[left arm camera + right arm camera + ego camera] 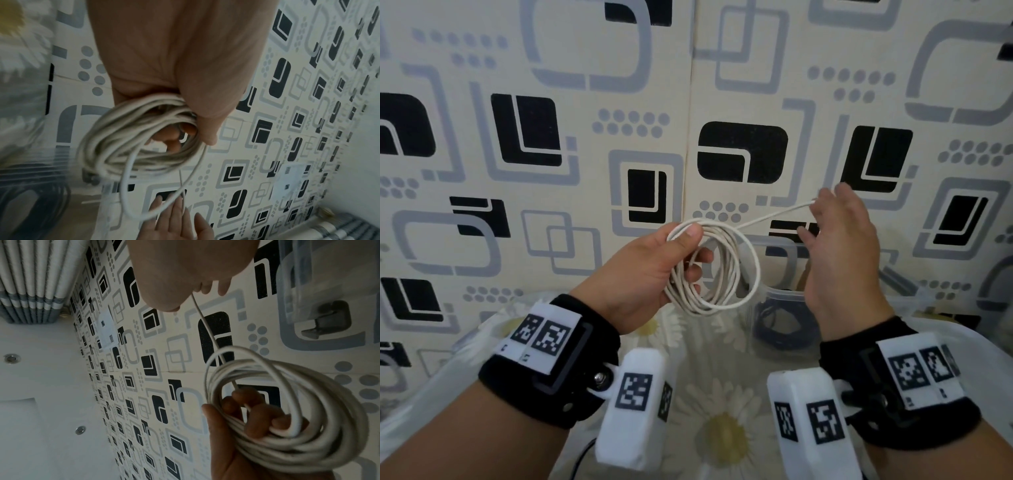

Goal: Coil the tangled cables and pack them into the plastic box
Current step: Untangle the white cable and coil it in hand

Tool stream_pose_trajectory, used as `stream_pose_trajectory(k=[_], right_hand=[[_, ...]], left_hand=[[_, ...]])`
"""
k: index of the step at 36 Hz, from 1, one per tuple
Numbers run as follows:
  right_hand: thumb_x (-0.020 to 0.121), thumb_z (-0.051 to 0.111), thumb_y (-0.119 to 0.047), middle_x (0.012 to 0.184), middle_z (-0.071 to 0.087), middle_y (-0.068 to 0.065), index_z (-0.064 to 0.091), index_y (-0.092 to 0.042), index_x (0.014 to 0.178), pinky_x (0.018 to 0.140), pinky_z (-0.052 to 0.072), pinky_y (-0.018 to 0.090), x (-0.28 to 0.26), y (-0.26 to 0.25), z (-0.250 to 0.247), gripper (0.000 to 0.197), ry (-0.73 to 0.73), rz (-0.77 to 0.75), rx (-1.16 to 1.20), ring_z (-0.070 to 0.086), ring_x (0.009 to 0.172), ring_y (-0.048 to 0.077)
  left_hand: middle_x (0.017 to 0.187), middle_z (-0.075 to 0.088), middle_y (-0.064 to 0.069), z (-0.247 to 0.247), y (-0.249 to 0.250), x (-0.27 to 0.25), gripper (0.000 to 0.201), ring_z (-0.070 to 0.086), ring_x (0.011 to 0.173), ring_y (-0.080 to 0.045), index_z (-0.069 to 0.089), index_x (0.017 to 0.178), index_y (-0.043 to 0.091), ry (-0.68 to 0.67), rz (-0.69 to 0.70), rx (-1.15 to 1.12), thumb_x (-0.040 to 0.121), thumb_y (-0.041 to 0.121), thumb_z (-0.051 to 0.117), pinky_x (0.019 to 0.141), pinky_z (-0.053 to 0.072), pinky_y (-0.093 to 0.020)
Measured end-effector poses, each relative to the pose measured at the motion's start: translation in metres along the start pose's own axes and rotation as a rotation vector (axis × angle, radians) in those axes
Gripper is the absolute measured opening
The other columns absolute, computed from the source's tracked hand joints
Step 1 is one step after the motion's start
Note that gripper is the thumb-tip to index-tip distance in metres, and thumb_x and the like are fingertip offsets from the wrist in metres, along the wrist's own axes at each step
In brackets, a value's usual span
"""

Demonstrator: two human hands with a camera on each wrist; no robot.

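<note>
My left hand [654, 270] grips a white cable [722, 274] wound into a coil of several loops, thumb on top and fingers through the middle. The same coil [115, 138] hangs below the palm in the left wrist view and fills the lower right of the right wrist view [287, 426]. One taut strand [774, 215] runs up and right from the coil to my right hand [839, 246]. It passes between that hand's nearly straight fingers [176, 209]. Below the hands stands the clear plastic box [784, 293] with a coiled black cable [779, 330] inside.
A daisy-print cloth [722, 435] covers the table under the hands. A patterned wall [551, 144] rises close behind the box. A thin dark cable [582, 455] shows at the near edge. A pleated curtain [30, 280] hangs off to the side.
</note>
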State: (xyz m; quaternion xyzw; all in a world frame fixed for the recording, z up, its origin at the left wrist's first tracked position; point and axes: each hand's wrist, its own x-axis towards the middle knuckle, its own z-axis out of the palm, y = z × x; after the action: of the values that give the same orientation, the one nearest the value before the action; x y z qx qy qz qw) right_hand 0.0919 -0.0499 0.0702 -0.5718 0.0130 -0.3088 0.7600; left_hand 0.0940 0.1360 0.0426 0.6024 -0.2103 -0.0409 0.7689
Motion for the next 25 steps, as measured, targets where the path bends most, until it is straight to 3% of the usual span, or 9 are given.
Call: stream_pose_trajectory(k=[4,8,13,16,18,20,23,25], right_hand=[[0.096,0.047,-0.019,0.109,0.07,-0.006,0.059,-0.024,0.122,0.083,0.055,0.029,0.0,0.0,-0.002,0.029,-0.066,0.004,-0.102,0.066,0.096,0.005],[0.096,0.048,-0.019,0.091,0.075,-0.005,0.067,-0.022,0.105,0.068,0.058,0.029,-0.001,-0.001,-0.004,0.021,-0.193,0.014,-0.247,0.071,0.082,0.006],[0.093,0.057,-0.013,0.07,0.073,0.003,0.068,-0.013,0.095,0.049,0.045,0.025,-0.001,0.0,-0.005,0.011,-0.385,0.049,-0.422,0.065,0.053,0.013],[0.091,0.06,-0.014,0.053,0.064,0.004,0.07,-0.01,0.091,0.042,0.038,0.023,-0.003,0.001,-0.005,0.012,-0.501,0.074,-0.509,0.049,0.038,0.012],[0.092,0.059,-0.026,0.046,0.056,0.0,0.074,-0.015,0.083,0.045,0.035,0.023,-0.005,0.003,-0.005,0.02,-0.571,0.075,-0.598,0.04,0.037,0.011],[0.094,0.054,-0.04,0.045,0.053,-0.007,0.075,-0.018,0.077,0.053,0.035,0.024,-0.008,0.003,-0.003,0.034,-0.562,0.041,-0.652,0.041,0.04,0.007],[0.092,0.048,-0.055,0.073,0.066,-0.011,0.075,-0.024,0.078,0.071,0.044,0.027,-0.009,0.002,-0.001,0.043,-0.489,-0.045,-0.677,0.057,0.07,0.004],[0.089,0.045,-0.063,0.081,0.067,-0.008,0.074,-0.027,0.08,0.081,0.046,0.031,-0.012,0.002,0.001,0.047,-0.527,-0.048,-0.652,0.059,0.08,0.007]], left_hand=[[0.077,0.047,0.001,-0.001,0.001,0.002,0.022,0.041,0.058,-0.011,0.059,0.1,0.012,0.154,0.097,0.082,0.097,0.032,0.051,0.063,0.043,-0.03],[0.071,0.044,0.003,-0.004,0.003,0.005,0.018,0.039,0.054,-0.009,0.056,0.098,0.011,0.273,0.161,0.045,0.098,0.028,0.051,0.055,0.045,-0.026],[0.065,0.047,0.007,-0.012,0.005,0.008,0.022,0.04,0.05,-0.007,0.052,0.11,0.011,0.384,0.225,0.027,0.097,0.027,0.055,0.053,0.044,-0.027],[0.064,0.043,0.006,-0.015,0.005,0.009,0.023,0.037,0.05,-0.009,0.059,0.1,0.009,0.392,0.244,0.065,0.096,0.031,0.056,0.052,0.043,-0.025],[0.066,0.038,0.003,-0.015,0.005,0.009,0.023,0.035,0.051,-0.01,0.06,0.092,0.011,0.388,0.242,0.078,0.094,0.034,0.058,0.051,0.042,-0.024],[0.067,0.036,0.002,-0.014,0.006,0.008,0.026,0.033,0.05,-0.011,0.059,0.092,0.013,0.368,0.234,0.085,0.092,0.038,0.059,0.05,0.04,-0.024],[0.068,0.04,0.003,-0.011,0.009,0.005,0.034,0.034,0.051,-0.01,0.059,0.094,0.013,0.341,0.224,0.109,0.086,0.045,0.061,0.049,0.04,-0.024],[0.067,0.042,0.004,-0.007,0.01,0.003,0.039,0.034,0.051,-0.01,0.058,0.092,0.013,0.316,0.233,0.15,0.079,0.049,0.063,0.048,0.04,-0.024]])
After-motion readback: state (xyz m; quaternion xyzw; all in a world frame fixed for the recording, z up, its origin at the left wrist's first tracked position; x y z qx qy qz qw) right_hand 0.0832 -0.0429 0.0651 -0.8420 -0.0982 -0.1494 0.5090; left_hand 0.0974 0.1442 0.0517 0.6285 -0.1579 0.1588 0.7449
